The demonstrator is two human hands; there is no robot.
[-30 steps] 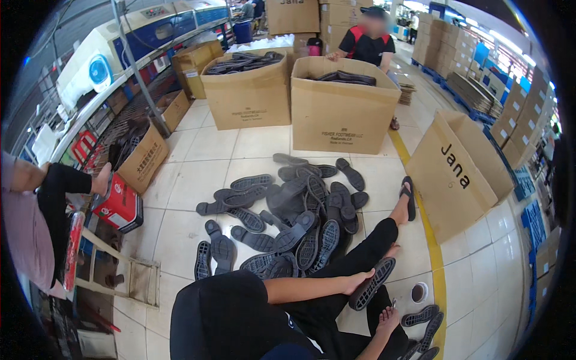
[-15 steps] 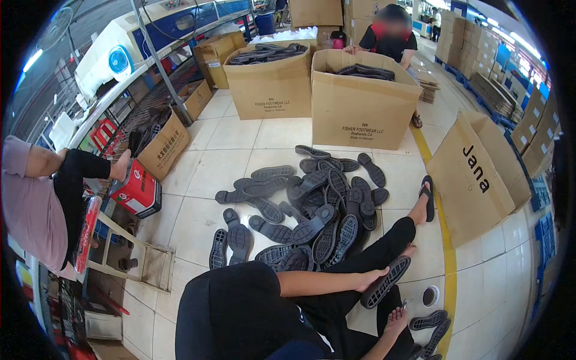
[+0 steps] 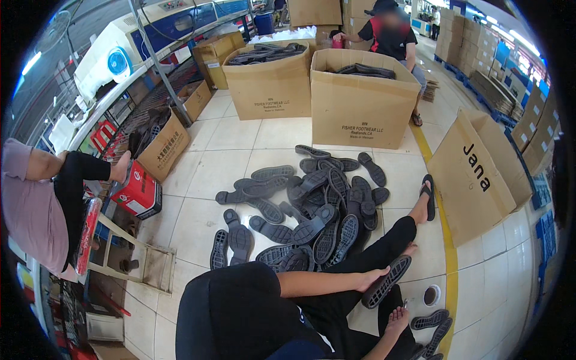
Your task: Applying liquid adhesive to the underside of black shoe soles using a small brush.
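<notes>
My left hand [image 3: 373, 281] grips a dark shoe sole [image 3: 389, 281], its ribbed underside or inner grid facing up, over my bent legs. Just below it is my right hand [image 3: 396, 322], palm turned up and fingers curled around a small thin thing whose grey tip [image 3: 405, 303] barely shows. Right of that hand stands a white cup [image 3: 431, 295] with dark stuff inside. Two or so loose soles [image 3: 429, 320] lie on the floor below the cup. A big heap of similar soles [image 3: 321, 204] spreads over the tiles beyond my legs.
Two large cartons of soles [image 3: 267, 90] [image 3: 366, 114] stand beyond the heap. Another open carton [image 3: 474, 180] leans at the right, by a yellow floor line [image 3: 447, 258]. A seated person [image 3: 39, 204], a red tin [image 3: 137, 191] and a stool frame [image 3: 159, 267] are at the left.
The person behind the far carton has straightened and moved an arm leftward to a pink-red object. My hands and the sole stay almost in place.
</notes>
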